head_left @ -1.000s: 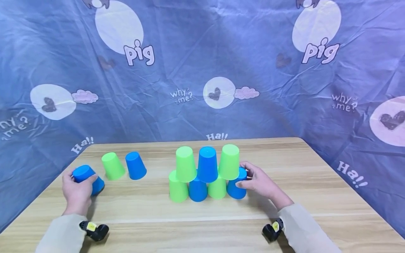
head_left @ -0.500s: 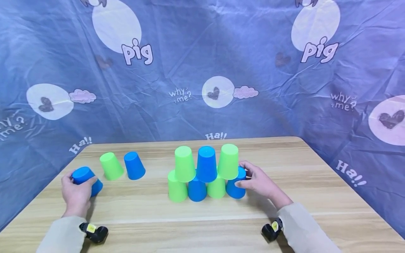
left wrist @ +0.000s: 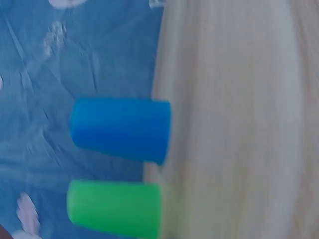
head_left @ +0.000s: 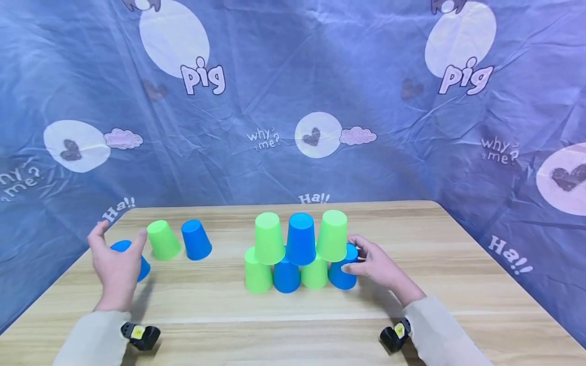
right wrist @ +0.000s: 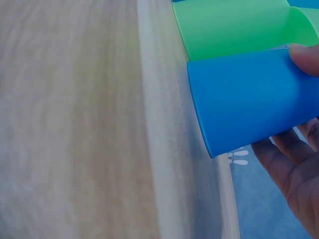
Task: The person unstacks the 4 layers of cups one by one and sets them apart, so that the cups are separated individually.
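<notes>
My left hand (head_left: 118, 269) is raised with spread fingers, apart from an upside-down blue cup (head_left: 144, 269) that it partly hides in the head view. Nothing is in its grasp. On the right, my right hand (head_left: 376, 264) grips the blue cup (head_left: 340, 277) at the right end of a stack's bottom row. The right wrist view shows the thumb on one side of that cup (right wrist: 244, 99) and fingers on the other. Above it, the top row has a green cup (head_left: 269, 239), a blue cup (head_left: 301, 239) and another green cup (head_left: 332, 236).
Behind my left hand stand a green cup (head_left: 164, 241) and a blue cup (head_left: 197, 240), both upside down. The stack's bottom row also holds a green cup (head_left: 257, 277) at its left end. A patterned blue cloth (head_left: 256, 76) hangs behind the wooden table (head_left: 293, 335).
My left hand has let go of the left blue cup and lifted up, its fingers spreading. The right hand keeps its grip, and the stack stands as before.
</notes>
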`<state>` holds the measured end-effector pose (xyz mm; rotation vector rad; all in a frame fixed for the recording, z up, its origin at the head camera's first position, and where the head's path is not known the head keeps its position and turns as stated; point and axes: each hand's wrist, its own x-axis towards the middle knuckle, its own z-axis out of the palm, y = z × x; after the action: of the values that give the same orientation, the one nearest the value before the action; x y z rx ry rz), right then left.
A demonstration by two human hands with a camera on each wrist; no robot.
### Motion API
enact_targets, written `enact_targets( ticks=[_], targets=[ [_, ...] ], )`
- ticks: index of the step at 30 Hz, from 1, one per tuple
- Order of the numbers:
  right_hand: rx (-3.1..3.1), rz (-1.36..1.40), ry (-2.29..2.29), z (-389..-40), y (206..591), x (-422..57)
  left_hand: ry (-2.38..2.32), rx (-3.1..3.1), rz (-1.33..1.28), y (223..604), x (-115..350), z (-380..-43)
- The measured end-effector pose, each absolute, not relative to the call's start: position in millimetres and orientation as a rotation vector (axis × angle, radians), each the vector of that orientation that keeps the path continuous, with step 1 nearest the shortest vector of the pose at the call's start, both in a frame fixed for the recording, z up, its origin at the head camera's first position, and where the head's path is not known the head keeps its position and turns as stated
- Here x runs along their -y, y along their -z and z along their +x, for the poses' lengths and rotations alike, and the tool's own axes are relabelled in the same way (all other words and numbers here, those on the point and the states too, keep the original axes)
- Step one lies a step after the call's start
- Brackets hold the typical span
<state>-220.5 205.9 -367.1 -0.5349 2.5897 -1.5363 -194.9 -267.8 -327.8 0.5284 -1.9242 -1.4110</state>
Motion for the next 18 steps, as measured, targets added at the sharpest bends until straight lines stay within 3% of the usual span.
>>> enact_targets(
  ticks=[18],
  targets=[
    [-2.582, -0.529, 1.55, -219, 367, -206, 1.71, 1.885, 0.158, 294, 201, -191]
  ],
)
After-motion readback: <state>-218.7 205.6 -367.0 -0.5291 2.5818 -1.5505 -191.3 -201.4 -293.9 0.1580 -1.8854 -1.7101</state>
